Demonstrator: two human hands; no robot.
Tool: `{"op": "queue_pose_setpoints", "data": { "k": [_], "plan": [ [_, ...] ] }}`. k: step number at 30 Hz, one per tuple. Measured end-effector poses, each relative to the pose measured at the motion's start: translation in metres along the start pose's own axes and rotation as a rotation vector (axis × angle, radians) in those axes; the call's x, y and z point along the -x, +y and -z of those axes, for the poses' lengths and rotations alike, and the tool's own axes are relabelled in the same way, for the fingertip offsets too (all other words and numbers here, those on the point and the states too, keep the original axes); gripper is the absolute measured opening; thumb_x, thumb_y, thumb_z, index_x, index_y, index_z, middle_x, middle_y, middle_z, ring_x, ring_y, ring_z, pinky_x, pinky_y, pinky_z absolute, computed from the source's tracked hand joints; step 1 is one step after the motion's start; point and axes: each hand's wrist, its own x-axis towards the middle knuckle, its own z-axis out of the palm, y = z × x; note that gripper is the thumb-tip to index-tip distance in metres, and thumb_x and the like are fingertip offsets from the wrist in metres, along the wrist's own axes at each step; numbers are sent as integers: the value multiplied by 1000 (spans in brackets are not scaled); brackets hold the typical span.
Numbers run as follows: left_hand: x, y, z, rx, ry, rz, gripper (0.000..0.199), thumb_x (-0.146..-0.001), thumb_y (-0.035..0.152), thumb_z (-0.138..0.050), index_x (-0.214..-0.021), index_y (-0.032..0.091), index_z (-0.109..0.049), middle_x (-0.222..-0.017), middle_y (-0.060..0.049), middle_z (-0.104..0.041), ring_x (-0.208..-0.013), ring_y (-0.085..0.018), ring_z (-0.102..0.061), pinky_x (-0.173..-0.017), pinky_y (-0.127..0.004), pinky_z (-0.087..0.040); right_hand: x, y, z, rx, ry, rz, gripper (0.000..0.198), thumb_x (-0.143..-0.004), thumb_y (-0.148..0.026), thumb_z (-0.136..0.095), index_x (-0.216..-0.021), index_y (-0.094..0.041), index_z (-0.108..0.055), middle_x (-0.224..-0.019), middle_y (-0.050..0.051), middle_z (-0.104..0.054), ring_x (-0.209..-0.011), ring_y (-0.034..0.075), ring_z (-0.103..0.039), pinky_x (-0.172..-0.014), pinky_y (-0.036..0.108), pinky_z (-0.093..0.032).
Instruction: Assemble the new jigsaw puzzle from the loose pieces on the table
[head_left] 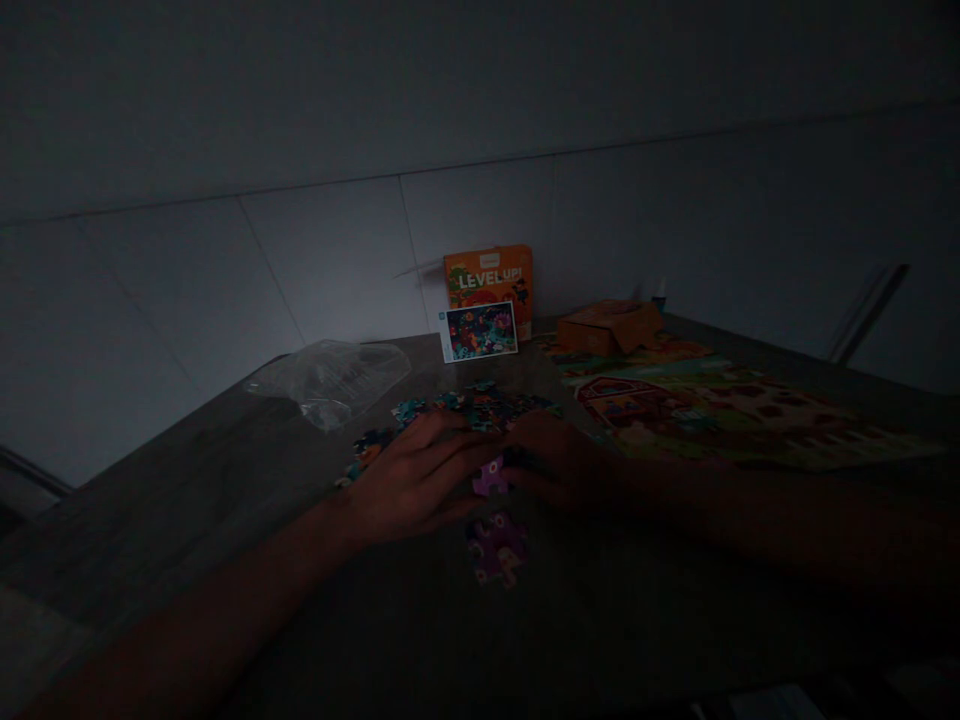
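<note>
In the dim light, my left hand (420, 475) reaches in from the left with its fingers stretched out and the thumb apart. Facing it, my right hand (562, 460) is bent toward the middle, its fingers largely lost in shadow. Between the two hands shows a purple puzzle piece (491, 478) with an eye printed on it; the right fingertips look close to its edge, but a grip cannot be made out. Nearer to me, a larger purple puzzle section (498, 548) lies on the table. Behind the hands spreads a pile of loose puzzle pieces (480, 400), partly covered by the fingers.
A picture card (481, 332) leans against an upright orange box (489, 270) by the wall. Crumpled clear plastic (337, 375) lies at the back left of the grey table (202, 470). To the right, an orange carton (607, 328) stands beside a large farm-scene puzzle (720, 410).
</note>
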Motion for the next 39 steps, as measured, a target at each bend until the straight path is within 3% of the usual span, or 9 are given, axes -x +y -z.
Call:
{"op": "queue_pose_setpoints", "data": {
  "k": [9, 13, 16, 21, 25, 29, 34, 39],
  "plan": [
    [3, -3, 1, -50, -3, 92, 35, -97, 19, -54, -131, 11, -49, -119, -13, -65, -119, -28, -54, -99, -44, -51, -2, -1, 2, 76, 76, -120, 12, -92, -23, -54, -93, -14, -63, -84, 10, -68, -80, 23, -62, -74, 36, -49],
    [2, -4, 8, -13, 42, 79, 11, -96, 24, -57, -101, 14, -60, -91, -9, -66, -92, -23, -61, -81, -38, -54, -2, 1, 1, 102, 83, -176, 10, -89, -21, -55, -87, -15, -63, -81, 9, -67, -74, 21, -61, -70, 33, -48],
    [-2, 5, 9, 35, -15, 35, 24, -97, 35, -56, -83, 16, -58, -75, -5, -62, -76, -20, -58, -72, -36, -50, -2, 1, 1, 89, 104, -185, 11, -89, -21, -55, -85, -15, -63, -80, 8, -67, -72, 19, -61, -67, 32, -47],
    [-8, 21, 1, 212, -236, -16, 43, -87, 57, -63, -93, 15, -63, -87, -8, -64, -81, -24, -60, -75, -39, -49, -5, 0, 1, 35, 125, -194, 15, -91, -25, -56, -90, -13, -64, -81, 9, -69, -73, 20, -63, -67, 32, -48],
    [-10, 22, 1, 322, -313, 19, 32, -86, 45, -68, -98, 15, -64, -93, -8, -64, -87, -24, -60, -81, -37, -50, -5, 0, 2, -27, 119, -206, 17, -92, -23, -54, -100, -13, -66, -93, 11, -73, -85, 21, -68, -76, 34, -53],
    [-7, 16, 6, 333, -355, 82, 25, -87, 40, -66, -95, 16, -65, -91, -8, -64, -85, -23, -59, -79, -37, -50, -3, 1, 4, -46, 99, -167, 34, -90, -16, -51, -122, -14, -63, -115, 14, -72, -105, 25, -68, -89, 40, -53],
    [-2, 9, 3, 391, -376, 113, 26, -89, 39, -65, -102, 17, -65, -98, -9, -65, -93, -24, -61, -84, -38, -51, -3, -3, 8, -104, 101, -96, 24, -87, -17, -54, -105, -15, -71, -95, 9, -75, -85, 20, -71, -76, 32, -55],
    [-2, 7, 0, 403, -315, 95, 28, -88, 37, -65, -109, 18, -64, -103, -10, -67, -99, -26, -61, -91, -41, -50, -5, -6, 11, -121, 89, -26, 15, -84, -15, -57, -91, -17, -70, -78, 4, -71, -71, 15, -66, -68, 27, -52]
  ]
}}
